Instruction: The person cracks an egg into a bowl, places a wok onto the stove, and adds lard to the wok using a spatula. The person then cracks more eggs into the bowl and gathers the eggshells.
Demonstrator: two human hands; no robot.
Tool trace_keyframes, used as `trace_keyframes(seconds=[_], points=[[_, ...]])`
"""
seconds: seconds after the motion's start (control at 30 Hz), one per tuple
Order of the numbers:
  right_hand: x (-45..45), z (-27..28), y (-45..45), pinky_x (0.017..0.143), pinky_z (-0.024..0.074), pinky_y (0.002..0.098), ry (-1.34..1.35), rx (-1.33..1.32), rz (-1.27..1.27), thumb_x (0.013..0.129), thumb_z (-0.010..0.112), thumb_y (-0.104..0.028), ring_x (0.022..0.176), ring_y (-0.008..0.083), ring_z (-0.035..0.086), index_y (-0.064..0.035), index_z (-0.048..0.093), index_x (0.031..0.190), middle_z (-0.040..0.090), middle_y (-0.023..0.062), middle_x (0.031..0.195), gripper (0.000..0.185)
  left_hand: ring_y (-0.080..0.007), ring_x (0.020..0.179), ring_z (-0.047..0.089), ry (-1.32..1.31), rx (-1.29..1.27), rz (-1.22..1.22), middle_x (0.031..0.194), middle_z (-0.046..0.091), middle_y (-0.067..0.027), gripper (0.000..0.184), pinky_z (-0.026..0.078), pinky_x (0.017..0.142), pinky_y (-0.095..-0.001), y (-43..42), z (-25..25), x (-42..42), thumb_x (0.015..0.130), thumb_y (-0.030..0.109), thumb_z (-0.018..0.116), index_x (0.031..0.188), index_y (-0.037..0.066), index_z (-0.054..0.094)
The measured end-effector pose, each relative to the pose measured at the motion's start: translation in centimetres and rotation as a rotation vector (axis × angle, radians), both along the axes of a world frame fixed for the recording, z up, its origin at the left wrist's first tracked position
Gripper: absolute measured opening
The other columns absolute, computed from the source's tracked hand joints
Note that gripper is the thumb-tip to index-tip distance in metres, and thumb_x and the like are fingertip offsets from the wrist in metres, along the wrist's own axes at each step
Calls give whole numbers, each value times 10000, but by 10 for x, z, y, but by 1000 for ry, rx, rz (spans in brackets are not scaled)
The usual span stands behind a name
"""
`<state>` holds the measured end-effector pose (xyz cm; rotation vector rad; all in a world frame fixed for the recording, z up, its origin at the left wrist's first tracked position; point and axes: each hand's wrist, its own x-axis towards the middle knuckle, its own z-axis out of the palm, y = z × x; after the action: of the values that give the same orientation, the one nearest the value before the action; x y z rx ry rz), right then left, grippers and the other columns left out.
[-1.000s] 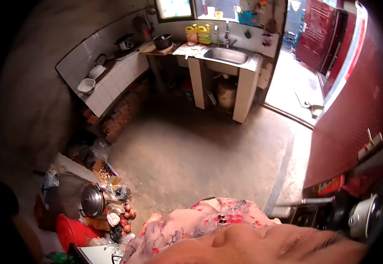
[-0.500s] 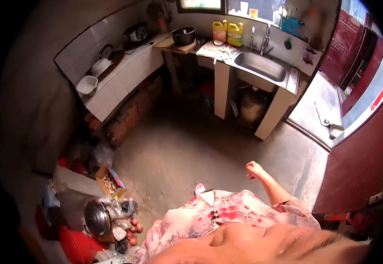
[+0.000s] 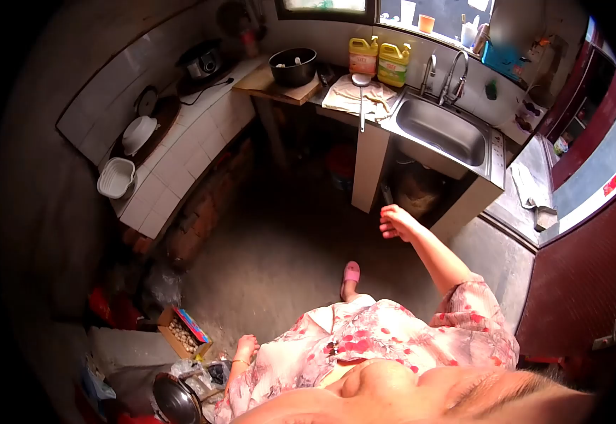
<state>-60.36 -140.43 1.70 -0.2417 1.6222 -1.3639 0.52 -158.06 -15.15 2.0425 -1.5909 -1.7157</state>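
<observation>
Ahead of my body, my right hand (image 3: 398, 222) hangs in the air in front of the sink stand, its fingers loosely bent and apart, with nothing in them. Low at my side is my left hand (image 3: 246, 347), small in view, fingers loosely bent and seemingly empty, near a box of small round items (image 3: 183, 336). The steel sink (image 3: 442, 131) has a tap. On its left, a ladle (image 3: 362, 102) lies on a folded cloth (image 3: 343, 97). Two yellow jugs (image 3: 391, 65) stand behind, and a black pot (image 3: 293, 69) rests on a wooden board.
A tiled counter (image 3: 181, 159) along the left wall holds a cooker (image 3: 203, 63), a white bowl (image 3: 139, 134) and a white basket (image 3: 116, 178). A lidded pot (image 3: 176, 398) and plastic bags are at the lower left. A dark red door (image 3: 577, 283) stands at the right.
The sink and counter appear closer. My right hand came into view and is now nearer the sink stand. My left hand shows more clearly, and a pink slipper is further forward.
</observation>
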Motion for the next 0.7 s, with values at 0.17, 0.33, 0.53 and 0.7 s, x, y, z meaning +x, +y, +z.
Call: trace_keyframes(seconds=[0.17, 0.33, 0.53, 0.7], points=[[-135, -17, -131, 561, 513, 332, -87, -98, -219, 825, 572, -246, 708, 183, 524, -99, 521, 949, 476, 29, 850, 199, -179, 598, 581, -54, -7, -146, 696, 588, -50, 215, 442, 477, -310, -55, -23, -82, 854, 184, 504, 993, 69, 621], [-267, -66, -247, 646, 472, 340, -73, 47, -371, 725, 672, -357, 771, 219, 532, -86, 495, 1074, 512, 89, 956, 477, -190, 619, 594, -112, 9, -235, 709, 604, -65, 212, 453, 506, -321, -101, -22, -159, 846, 190, 512, 967, 60, 628], [-325, -93, -325, 492, 467, 326, -213, -110, -435, 769, 619, -384, 600, 198, 573, -97, 563, 944, 565, 77, 760, 341, -204, 643, 608, -146, 9, -277, 725, 623, -83, 212, 468, 541, -333, -157, -11, -214, 836, 197, 521, 937, 50, 636], [-317, -92, -315, 390, 328, 267, -196, -138, -420, 836, 541, -297, 412, 105, 385, -108, 515, 779, 445, -7, 546, 199, -216, 664, 620, -157, -40, -473, 739, 639, -97, 214, 479, 570, -343, -220, -27, -232, 828, 203, 529, 912, 41, 642]])
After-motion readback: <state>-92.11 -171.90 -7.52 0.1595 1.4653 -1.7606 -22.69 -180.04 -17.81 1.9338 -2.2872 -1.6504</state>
